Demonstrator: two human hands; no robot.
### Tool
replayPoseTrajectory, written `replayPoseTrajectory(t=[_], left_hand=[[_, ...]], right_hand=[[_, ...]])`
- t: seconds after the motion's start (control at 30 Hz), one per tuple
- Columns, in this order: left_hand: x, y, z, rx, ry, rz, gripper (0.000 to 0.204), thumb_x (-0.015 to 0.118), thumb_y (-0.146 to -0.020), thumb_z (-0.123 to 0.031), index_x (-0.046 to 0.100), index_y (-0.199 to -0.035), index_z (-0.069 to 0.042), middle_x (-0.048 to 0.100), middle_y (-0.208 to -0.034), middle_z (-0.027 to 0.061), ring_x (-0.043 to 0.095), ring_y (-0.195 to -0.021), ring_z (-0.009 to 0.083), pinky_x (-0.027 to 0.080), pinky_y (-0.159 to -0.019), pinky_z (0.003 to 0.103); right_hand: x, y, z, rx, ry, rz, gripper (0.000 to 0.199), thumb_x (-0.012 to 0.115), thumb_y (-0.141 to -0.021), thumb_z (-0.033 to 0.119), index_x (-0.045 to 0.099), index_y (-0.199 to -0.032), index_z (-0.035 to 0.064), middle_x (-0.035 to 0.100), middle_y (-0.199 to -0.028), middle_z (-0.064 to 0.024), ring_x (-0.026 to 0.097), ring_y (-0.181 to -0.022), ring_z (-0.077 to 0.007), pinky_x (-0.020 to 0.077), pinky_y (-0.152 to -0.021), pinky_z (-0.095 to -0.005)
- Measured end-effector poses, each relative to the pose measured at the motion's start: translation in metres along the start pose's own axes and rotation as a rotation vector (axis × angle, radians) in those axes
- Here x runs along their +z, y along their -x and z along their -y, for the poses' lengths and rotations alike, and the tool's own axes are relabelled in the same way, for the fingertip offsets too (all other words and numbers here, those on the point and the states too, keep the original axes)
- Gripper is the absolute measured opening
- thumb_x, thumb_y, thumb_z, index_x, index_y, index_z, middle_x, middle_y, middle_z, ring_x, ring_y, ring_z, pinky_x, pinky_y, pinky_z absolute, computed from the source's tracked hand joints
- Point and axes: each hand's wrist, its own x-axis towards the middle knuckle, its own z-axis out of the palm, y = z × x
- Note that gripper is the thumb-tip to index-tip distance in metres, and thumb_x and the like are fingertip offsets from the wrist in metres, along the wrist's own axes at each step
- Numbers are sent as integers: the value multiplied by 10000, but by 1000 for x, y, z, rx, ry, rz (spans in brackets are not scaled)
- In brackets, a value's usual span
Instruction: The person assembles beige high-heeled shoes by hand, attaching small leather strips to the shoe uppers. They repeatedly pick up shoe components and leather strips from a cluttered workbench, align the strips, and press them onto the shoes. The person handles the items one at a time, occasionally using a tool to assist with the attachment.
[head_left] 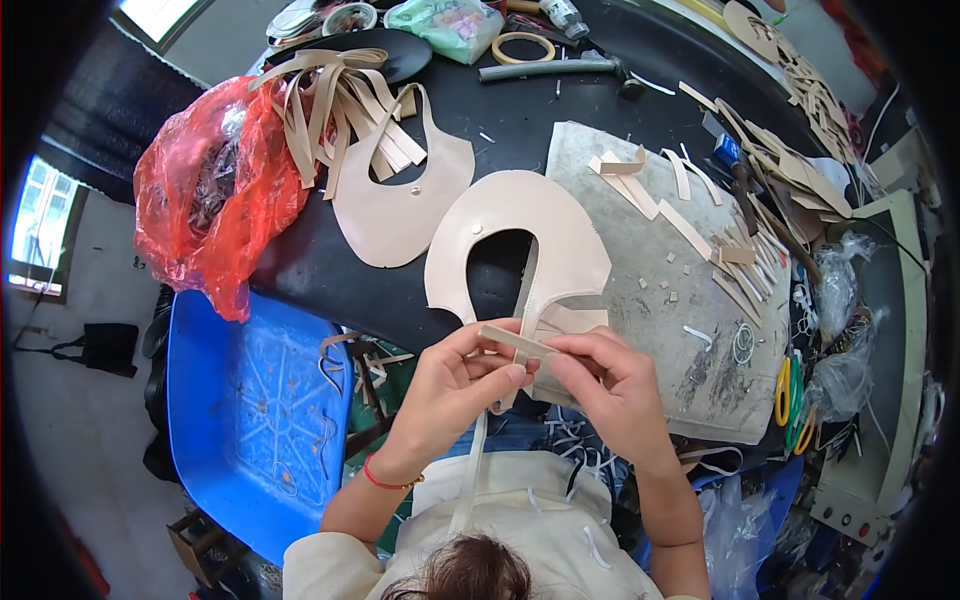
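Note:
Between my hands is a short beige leather strip (pixel 514 342), lying slantwise. My left hand (pixel 440 390), with a red cord at the wrist, is closed on its left end, thumb and fingers pinching. On the strip's right end, my right hand (pixel 615 385) has its thumb and fingertips pressed together. Just beyond my hands lies a pale beige curved leather piece (pixel 565 215) with a rounded opening and a small round stud. Its narrow lower ends run down to my fingers, which partly hide them. Farther left rests a similar beige leather piece (pixel 435 165) with a looped strap.
A bunch of beige strips (pixel 335 100) lies by a red plastic bag (pixel 215 180). A worn grey board (pixel 690 360) carries offcuts at right, near scissors (pixel 783 385). A hammer (pixel 550 70) lies at the back. A blue tub (pixel 230 400) stands on the left.

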Motion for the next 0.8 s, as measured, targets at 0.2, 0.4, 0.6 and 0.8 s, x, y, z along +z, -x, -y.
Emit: replayPoseTrajectory(t=[0.2,0.4,0.6,0.8], left_hand=[[-2,2,4,6,17,19,398,587,-865,18,480,-1245,67,628,-1042,119,653,-924,190,515,-676,227],[-1,0,1,-46,169,-68,383,531,-923,-49,428,-1273,69,643,-975,139,663,-902,222,573,-721,304],[0,-1,6,-53,-13,-87,303,495,-963,-132,497,-1188,71,630,-916,113,658,-867,197,592,-732,326],[0,5,6,-26,-89,30,284,545,-950,-150,592,-1137,58,651,-968,101,645,-859,147,536,-737,274]], right_hand=[[6,-7,-7,83,-91,62,145,618,-858,22,652,-982,-44,604,-863,-69,618,-757,-93,488,-617,-215],[8,-7,-18,100,-215,108,123,620,-851,14,650,-955,-45,600,-863,-54,610,-714,-79,452,-577,-194],[15,-1,-13,19,-73,5,123,632,-831,5,660,-943,-35,596,-815,-39,571,-642,-65,427,-537,-194],[24,6,9,-8,153,-103,164,626,-831,-4,572,-985,-18,617,-815,-86,628,-676,-126,488,-559,-238]])
